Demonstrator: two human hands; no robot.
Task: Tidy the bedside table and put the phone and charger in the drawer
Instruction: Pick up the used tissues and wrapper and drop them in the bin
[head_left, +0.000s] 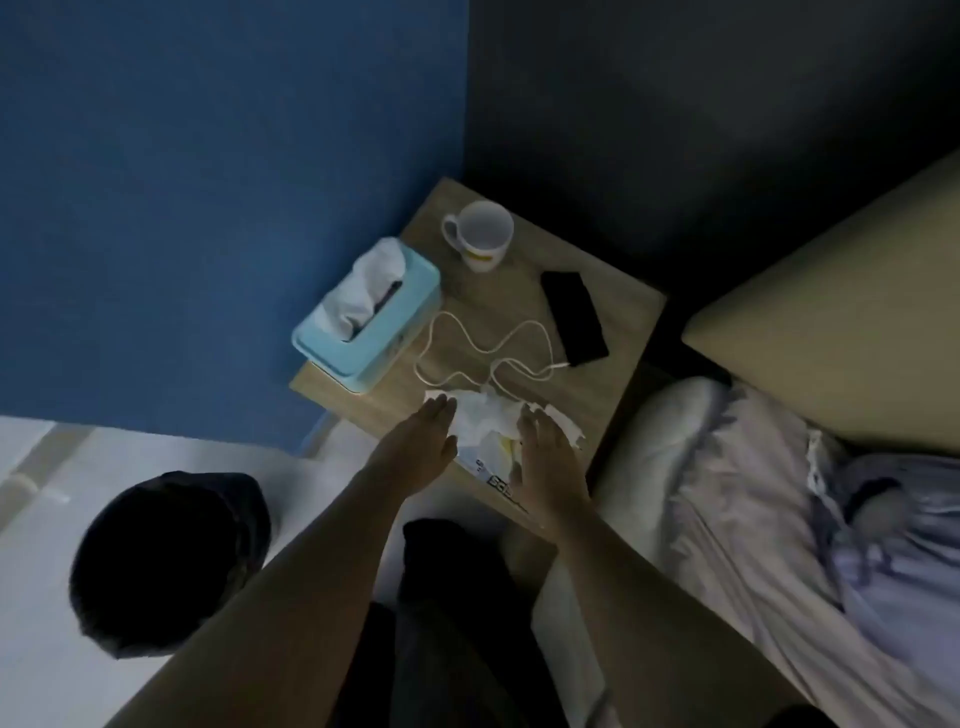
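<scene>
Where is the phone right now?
The phone lies flat on the bedside table, toward the bed-side edge, just beyond the mug, with the white charger cable plugged in.

blue wall (208, 182), teal tissue box (374, 332), black phone (574, 317), white cable (488, 353), white mug w/ yellow mark (480, 234)

White mug (480, 234): upright, far on the surface, handle to the left, yellow marking on its near side. Blue tissue box (363, 312): left of the mug, against the blue wall (208, 182), a white tissue protruding from its slot. Dark bin (166, 561): near left, on the pale floor (36, 519). Bed (779, 519): right, with pillow (670, 431) and lilac cover.
</scene>
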